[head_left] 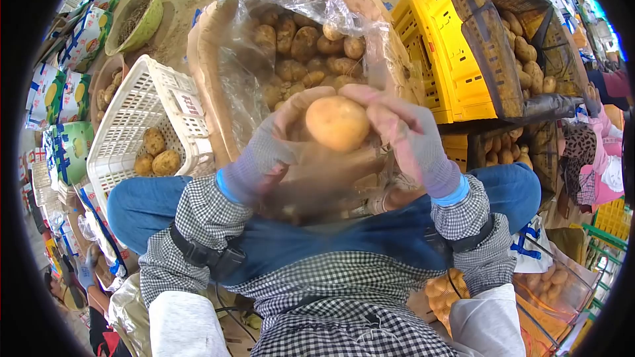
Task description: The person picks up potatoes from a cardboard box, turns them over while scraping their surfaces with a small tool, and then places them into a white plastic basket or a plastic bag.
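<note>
A large pale potato [337, 123] is held between my two gloved hands, over the near part of a cardboard box [202, 59] lined with clear plastic. My left hand [274, 142] curls round the potato's left side, and my right hand [407, 129] has its fingers against the right side. Many brown potatoes [304, 43] lie in the box beyond my hands. The bottom of the box near me is blurred.
To the left stands a tilted white plastic crate [142, 106] with several potatoes [165, 162]. A yellow crate [450, 46] and a dark-lined crate of potatoes [529, 66] are at the right. A green basket [149, 20] sits far left. Other people [602, 139] are at the right edge.
</note>
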A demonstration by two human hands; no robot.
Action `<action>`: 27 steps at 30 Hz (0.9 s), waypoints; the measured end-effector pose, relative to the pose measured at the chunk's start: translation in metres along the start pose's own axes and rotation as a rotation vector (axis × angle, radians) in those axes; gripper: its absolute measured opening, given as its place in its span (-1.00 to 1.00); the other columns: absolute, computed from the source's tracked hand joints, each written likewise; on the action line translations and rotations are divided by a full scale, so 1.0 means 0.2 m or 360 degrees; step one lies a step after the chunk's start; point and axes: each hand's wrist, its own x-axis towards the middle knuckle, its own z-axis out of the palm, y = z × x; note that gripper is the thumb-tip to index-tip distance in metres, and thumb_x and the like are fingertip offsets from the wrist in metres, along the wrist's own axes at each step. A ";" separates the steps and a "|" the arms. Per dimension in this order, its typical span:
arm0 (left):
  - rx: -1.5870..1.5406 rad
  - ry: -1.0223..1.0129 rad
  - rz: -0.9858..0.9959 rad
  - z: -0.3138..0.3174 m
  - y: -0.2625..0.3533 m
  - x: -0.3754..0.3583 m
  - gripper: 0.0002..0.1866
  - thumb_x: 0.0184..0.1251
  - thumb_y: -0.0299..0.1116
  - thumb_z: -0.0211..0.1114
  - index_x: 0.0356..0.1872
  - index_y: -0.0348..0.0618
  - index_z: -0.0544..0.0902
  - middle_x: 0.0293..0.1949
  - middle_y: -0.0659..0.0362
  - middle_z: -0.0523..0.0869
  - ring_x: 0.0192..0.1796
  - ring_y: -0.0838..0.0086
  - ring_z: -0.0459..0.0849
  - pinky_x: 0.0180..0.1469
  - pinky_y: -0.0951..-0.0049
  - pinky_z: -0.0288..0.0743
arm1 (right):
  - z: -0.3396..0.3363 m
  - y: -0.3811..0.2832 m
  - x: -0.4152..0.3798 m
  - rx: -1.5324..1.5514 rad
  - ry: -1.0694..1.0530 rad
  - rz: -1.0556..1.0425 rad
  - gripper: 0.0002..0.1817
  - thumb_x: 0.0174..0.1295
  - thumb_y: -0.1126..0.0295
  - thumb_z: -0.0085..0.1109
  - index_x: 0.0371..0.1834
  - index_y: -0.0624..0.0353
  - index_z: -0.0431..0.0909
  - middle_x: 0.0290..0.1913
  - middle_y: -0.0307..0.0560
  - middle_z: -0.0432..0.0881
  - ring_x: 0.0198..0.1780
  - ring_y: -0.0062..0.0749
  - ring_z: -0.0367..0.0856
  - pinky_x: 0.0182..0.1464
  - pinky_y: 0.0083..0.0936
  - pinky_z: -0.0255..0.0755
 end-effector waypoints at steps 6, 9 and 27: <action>0.0427 0.0029 0.0236 0.04 -0.02 -0.02 -0.23 0.20 -0.60 0.39 0.43 -0.12 0.24 0.30 0.02 0.47 0.27 0.29 0.54 0.33 0.27 0.43 | 0.07 -0.01 -0.02 -0.0605 0.0083 -0.0071 -0.29 0.15 0.19 0.43 0.33 0.24 0.39 0.27 0.00 0.49 0.24 -0.41 0.47 0.27 -0.48 0.36; 0.0397 0.0150 0.0178 0.08 0.00 -0.01 -0.24 0.22 -0.57 0.40 0.43 -0.19 0.24 0.27 0.01 0.48 0.25 0.32 0.55 0.30 0.29 0.45 | 0.06 -0.01 -0.01 -0.0808 0.0145 -0.0210 -0.27 0.04 0.25 0.49 0.30 0.21 0.43 0.26 0.06 0.49 0.22 -0.29 0.52 0.24 -0.45 0.41; 0.0911 0.0371 0.0284 0.08 -0.10 0.01 -0.37 0.24 -0.03 0.39 0.15 -0.32 0.47 0.02 -0.01 0.63 0.03 0.31 0.68 0.05 0.35 0.60 | 0.12 0.06 0.00 -0.0926 0.0200 -0.0453 -0.27 -0.18 0.40 0.54 0.20 0.13 0.51 0.11 0.09 0.54 0.17 -0.05 0.52 0.23 -0.30 0.43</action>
